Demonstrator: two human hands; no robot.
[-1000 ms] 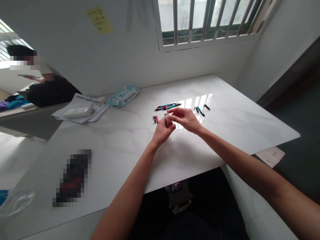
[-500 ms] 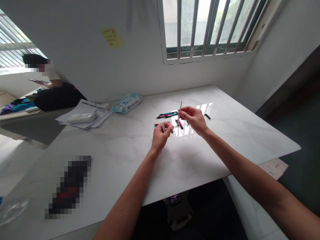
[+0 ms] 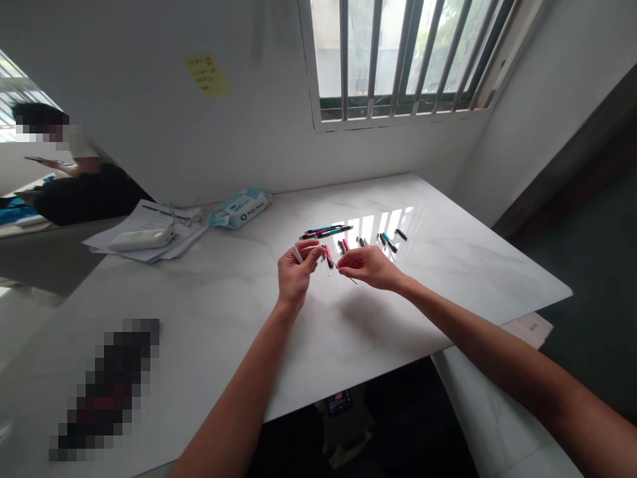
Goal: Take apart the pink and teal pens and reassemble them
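Observation:
My left hand (image 3: 294, 271) is closed above the white table, a short white strip-like piece (image 3: 297, 254) showing between its fingers. Close to its right, my right hand (image 3: 371, 267) pinches a thin pen refill (image 3: 334, 263) whose end points towards the left fingertips. Whether that end touches them is too small to tell. Behind the hands lie assembled pens (image 3: 326, 232) in a small group. A red pen barrel (image 3: 328, 255) with black parts rests between the hands, and a teal pen barrel (image 3: 389, 241) lies beyond the right hand, among other loose pen parts.
On the marble-patterned table (image 3: 239, 279) are a blue wipes packet (image 3: 242, 208), papers (image 3: 127, 226) with a white device (image 3: 142, 238), and a blurred-out dark object (image 3: 107, 388) at front left. A short black piece (image 3: 401, 234) lies farther right. Another person (image 3: 74, 172) sits at far left.
My right hand has come down and left, turning the refill from upright to slanting towards my left hand. The view has shifted slightly to the right.

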